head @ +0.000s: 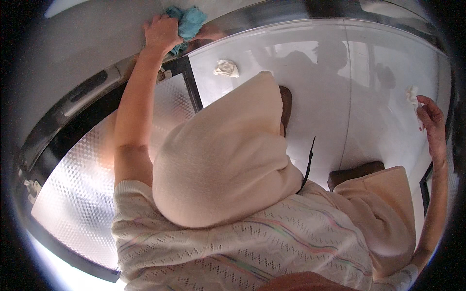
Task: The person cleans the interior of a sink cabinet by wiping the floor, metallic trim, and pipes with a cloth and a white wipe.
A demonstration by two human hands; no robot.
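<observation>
Stretched out at the top left, my left hand (162,34) is closed around a crumpled teal cloth (191,22). The cloth lies against the wall and the glossy dark trim strip (276,16) where the wall meets the pale floor. On the far right, my right hand (432,114) pinches a crumpled white tissue or paper (412,94) between thumb and fingers. Another crumpled off-white wipe or tissue (226,68) rests on the shiny floor (316,83), to the right of the left forearm.
A door-like patterned panel (80,174) in a black frame stands at the left, with a metal hinge (165,74) at its upper corner. Brown footwear (355,172) shows under the beige trousers (225,163). A black drawstring (310,160) hangs at the waist.
</observation>
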